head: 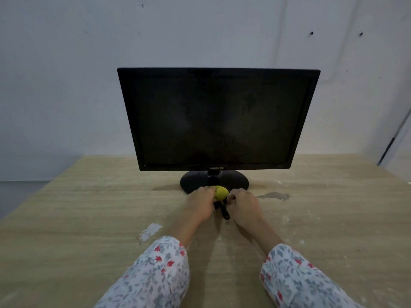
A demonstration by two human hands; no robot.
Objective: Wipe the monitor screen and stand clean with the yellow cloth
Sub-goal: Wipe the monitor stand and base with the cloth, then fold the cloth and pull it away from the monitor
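Both grips close on the bunched yellow cloth [221, 192]: left hand [201, 202], right hand [243, 205]; wiping looks unstarted, smudged monitor screen [219, 121] and stand [214, 181] remain

Dim grey wall [66, 85] behind a scuffed wooden table [89, 207].

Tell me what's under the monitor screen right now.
Under the monitor sits its black oval stand on the wooden table. Both hands, left hand and right hand, hold the yellow cloth at the stand's front edge, hiding that part.
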